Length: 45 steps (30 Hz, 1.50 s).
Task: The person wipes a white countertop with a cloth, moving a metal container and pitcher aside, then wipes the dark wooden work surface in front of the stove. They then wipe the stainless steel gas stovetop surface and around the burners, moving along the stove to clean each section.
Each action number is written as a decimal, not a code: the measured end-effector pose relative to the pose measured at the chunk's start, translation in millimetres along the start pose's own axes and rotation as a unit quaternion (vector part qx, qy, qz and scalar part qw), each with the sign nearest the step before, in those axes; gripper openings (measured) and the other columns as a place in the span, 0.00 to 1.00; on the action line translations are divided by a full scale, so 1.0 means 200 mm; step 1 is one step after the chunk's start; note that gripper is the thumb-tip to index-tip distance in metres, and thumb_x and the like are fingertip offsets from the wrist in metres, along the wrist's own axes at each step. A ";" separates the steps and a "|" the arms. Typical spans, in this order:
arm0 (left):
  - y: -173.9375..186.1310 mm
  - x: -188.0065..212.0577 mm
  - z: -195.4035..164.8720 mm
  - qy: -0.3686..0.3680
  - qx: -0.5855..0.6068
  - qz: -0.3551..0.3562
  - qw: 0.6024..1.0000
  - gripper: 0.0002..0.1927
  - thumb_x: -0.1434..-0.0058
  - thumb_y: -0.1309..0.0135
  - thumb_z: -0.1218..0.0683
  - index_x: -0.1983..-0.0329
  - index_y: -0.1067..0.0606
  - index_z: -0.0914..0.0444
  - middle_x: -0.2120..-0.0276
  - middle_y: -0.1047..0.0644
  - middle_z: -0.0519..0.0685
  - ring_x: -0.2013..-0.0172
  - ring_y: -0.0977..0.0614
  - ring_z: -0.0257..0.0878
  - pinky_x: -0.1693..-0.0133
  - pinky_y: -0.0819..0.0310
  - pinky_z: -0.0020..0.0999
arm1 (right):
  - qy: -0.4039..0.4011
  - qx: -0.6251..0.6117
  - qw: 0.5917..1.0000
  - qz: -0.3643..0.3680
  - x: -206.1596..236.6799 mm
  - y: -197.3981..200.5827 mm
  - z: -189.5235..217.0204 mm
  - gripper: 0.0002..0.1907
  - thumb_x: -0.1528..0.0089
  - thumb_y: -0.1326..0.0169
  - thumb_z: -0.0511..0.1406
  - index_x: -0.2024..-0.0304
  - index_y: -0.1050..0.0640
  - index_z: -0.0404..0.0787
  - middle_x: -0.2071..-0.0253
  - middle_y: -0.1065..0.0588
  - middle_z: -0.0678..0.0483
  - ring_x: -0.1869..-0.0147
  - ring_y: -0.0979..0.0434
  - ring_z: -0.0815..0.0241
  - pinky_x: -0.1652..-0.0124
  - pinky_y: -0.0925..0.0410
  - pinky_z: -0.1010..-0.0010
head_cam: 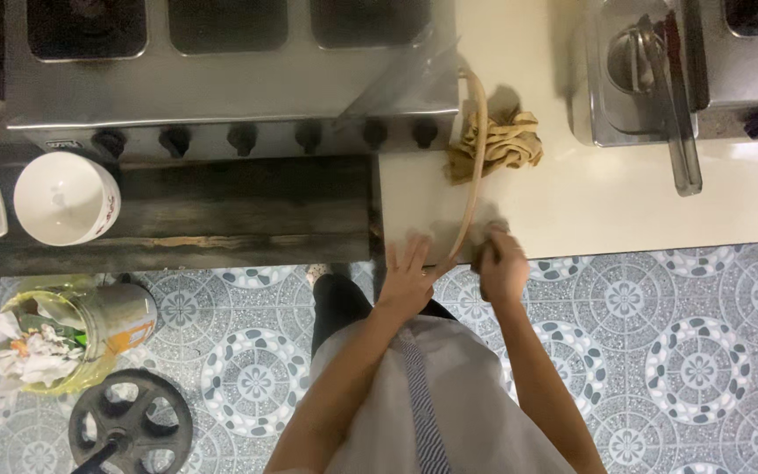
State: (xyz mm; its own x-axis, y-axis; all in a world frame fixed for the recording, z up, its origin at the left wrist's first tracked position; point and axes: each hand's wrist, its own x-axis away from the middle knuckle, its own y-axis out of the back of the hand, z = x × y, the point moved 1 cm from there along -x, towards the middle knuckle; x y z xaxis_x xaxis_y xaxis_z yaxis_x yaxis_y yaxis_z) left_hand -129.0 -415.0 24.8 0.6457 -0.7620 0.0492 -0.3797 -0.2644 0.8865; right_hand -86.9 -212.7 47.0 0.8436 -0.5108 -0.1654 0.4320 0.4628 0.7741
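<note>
Tan rubber hose (475, 149) runs from the steel burner unit (221, 96) down across the cream counter (625, 211) to its front edge, passing a crumpled brown rag (502, 145). Our left hand (407, 279) lies flat and spread beside the hose's lower end, gripping nothing. Our right hand (502, 266) is curled into a loose fist just beside that end; whether it grips the hose we cannot tell. We judge it best to steady the counter edge and handle the hose gently, without kinking.
</note>
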 end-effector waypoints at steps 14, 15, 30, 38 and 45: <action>0.11 0.25 0.43 0.278 -0.055 -0.079 0.956 0.39 0.35 0.49 0.40 0.26 0.40 0.61 0.24 0.55 0.60 0.25 0.54 0.57 0.33 0.67 0.77 | 0.122 0.163 0.972 0.116 -0.29 -0.73 0.38 0.35 0.31 0.55 0.42 0.27 0.43 0.29 0.24 0.47 0.35 0.21 0.52 0.35 0.28 0.51 0.48; 0.12 0.31 0.47 0.304 -0.052 -0.073 0.948 0.39 0.35 0.50 0.39 0.26 0.41 0.61 0.24 0.55 0.60 0.25 0.54 0.58 0.33 0.68 0.76 | 0.133 0.184 0.968 0.107 -0.31 -0.79 0.39 0.37 0.31 0.56 0.42 0.26 0.46 0.29 0.22 0.50 0.35 0.20 0.55 0.35 0.28 0.52 0.47; 0.07 0.51 0.61 0.323 -0.063 -0.089 0.940 0.32 0.32 0.54 0.39 0.25 0.41 0.48 0.26 0.48 0.55 0.27 0.49 0.60 0.36 0.66 0.77 | 0.293 -0.086 0.935 0.178 -0.05 -0.62 0.40 0.17 0.37 0.47 0.29 0.45 0.22 0.38 0.38 0.25 0.49 0.33 0.25 0.46 0.40 0.31 0.58; 0.08 0.62 0.77 0.262 -0.099 -0.035 0.959 0.31 0.31 0.56 0.39 0.27 0.42 0.49 0.26 0.48 0.52 0.27 0.47 0.53 0.32 0.67 0.76 | -0.043 -0.169 0.959 0.223 -0.07 -0.70 0.76 0.23 0.33 0.50 0.35 0.34 0.28 0.42 0.46 0.21 0.44 0.52 0.19 0.40 0.53 0.26 0.53; 0.32 0.83 1.00 0.347 -0.068 -0.090 0.931 0.33 0.31 0.55 0.40 0.26 0.43 0.55 0.25 0.50 0.58 0.25 0.51 0.56 0.32 0.69 0.73 | 0.197 0.172 0.939 0.224 0.00 -1.05 0.97 0.36 0.33 0.54 0.45 0.25 0.44 0.39 0.23 0.52 0.41 0.20 0.58 0.36 0.30 0.58 0.37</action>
State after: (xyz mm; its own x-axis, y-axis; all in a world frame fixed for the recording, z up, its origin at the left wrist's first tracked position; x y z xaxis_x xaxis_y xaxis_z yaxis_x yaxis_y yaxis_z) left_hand -179.4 -676.9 -3.0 0.9813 -0.1351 0.1371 -0.1664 -0.2370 0.9572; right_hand -240.3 -450.6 2.8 0.9978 0.0182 0.0630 -0.0656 0.2714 0.9602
